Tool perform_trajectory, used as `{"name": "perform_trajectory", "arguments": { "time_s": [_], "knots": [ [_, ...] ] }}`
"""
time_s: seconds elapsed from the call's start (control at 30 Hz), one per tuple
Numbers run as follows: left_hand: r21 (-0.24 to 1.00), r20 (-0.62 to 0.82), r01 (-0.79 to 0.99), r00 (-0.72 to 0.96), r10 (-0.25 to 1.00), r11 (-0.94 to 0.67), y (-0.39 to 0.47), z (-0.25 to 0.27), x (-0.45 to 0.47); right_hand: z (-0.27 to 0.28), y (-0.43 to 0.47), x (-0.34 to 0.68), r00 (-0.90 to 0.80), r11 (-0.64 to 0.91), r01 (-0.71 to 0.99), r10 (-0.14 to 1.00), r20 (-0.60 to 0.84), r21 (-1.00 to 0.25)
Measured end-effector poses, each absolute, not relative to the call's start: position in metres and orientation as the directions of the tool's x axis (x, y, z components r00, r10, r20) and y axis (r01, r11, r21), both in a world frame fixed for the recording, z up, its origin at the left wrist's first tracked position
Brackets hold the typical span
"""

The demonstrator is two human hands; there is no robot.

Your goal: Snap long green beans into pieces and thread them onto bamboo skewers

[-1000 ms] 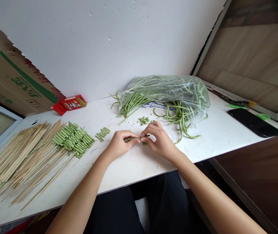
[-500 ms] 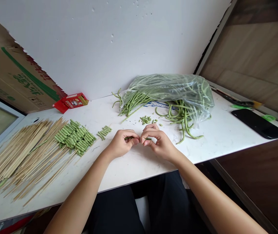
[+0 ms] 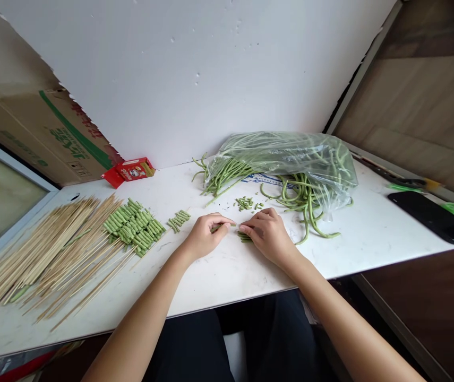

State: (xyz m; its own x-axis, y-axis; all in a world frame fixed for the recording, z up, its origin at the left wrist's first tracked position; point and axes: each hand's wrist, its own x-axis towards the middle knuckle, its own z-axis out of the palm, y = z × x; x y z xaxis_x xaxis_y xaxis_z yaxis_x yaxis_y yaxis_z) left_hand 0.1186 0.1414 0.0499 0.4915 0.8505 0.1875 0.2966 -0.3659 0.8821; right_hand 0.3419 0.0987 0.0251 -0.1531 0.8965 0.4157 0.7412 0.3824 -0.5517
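My left hand (image 3: 210, 234) is closed around a piece of green bean (image 3: 215, 228), most of it hidden by the fingers. Just to its right, my right hand (image 3: 268, 233) rests low over the table with its fingertips on a few short bean pieces (image 3: 244, 237); the fingers are bent together over them. Behind the hands lies a small heap of bean scraps (image 3: 245, 203). Left of my left hand is a short row of cut bean pieces (image 3: 179, 220). Further left, rows of bean pieces (image 3: 133, 225) sit threaded on wooden skewers.
Bare bamboo skewers (image 3: 57, 239) spread over the table's left side. A clear plastic bag (image 3: 290, 151) of long beans (image 3: 227, 178) lies at the back, some beans spilling out. A red box (image 3: 135, 168) stands by the wall, and a black phone (image 3: 429, 215) lies at the right.
My hands have moved apart. The right hand has lowered to bean pieces on the table, while the left still holds a bean piece. The view has tilted slightly.
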Motion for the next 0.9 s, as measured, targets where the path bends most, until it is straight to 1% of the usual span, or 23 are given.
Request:
{"name": "perform_trajectory", "arguments": {
  "time_s": [0.1, 0.23, 0.33, 0.47, 0.67, 0.77, 0.83, 0.9],
  "knots": [
    [0.895, 0.154, 0.285, 0.523, 0.838, -0.343, 0.138, 0.052, 0.120, 0.028, 0.098, 0.343, -0.192, 0.402, 0.733, 0.896, 0.400, -0.549],
    [0.957, 0.013, 0.238, 0.540, 0.841, -0.167, 0.136, 0.052, 0.120, 0.036, 0.098, 0.346, -0.207, 0.422, 0.689, 0.894, 0.398, -0.589],
    [0.974, -0.021, 0.202, 0.535, 0.844, -0.104, 0.135, 0.051, 0.120, 0.045, 0.095, 0.347, -0.257, 0.486, 0.631, 0.867, 0.428, -0.605],
    [0.981, -0.019, 0.174, 0.536, 0.844, -0.089, 0.136, 0.050, 0.119, 0.053, 0.091, 0.343, -0.302, 0.546, 0.590, 0.832, 0.465, -0.594],
    [0.985, -0.039, 0.159, 0.570, 0.820, -0.064, 0.140, 0.043, 0.118, 0.048, 0.090, 0.331, -0.292, 0.525, 0.589, 0.847, 0.444, -0.614],
    [0.984, -0.032, 0.161, 0.576, 0.817, -0.075, 0.141, 0.042, 0.118, 0.044, 0.091, 0.330, -0.283, 0.534, 0.580, 0.840, 0.463, -0.615],
    [0.982, -0.040, 0.175, 0.555, 0.831, -0.070, 0.139, 0.043, 0.117, 0.044, 0.092, 0.331, -0.278, 0.548, 0.579, 0.829, 0.486, -0.604],
    [0.972, -0.017, 0.210, 0.506, 0.862, -0.104, 0.133, 0.045, 0.115, 0.045, 0.092, 0.332, -0.271, 0.554, 0.584, 0.822, 0.501, -0.593]
  ]
}}
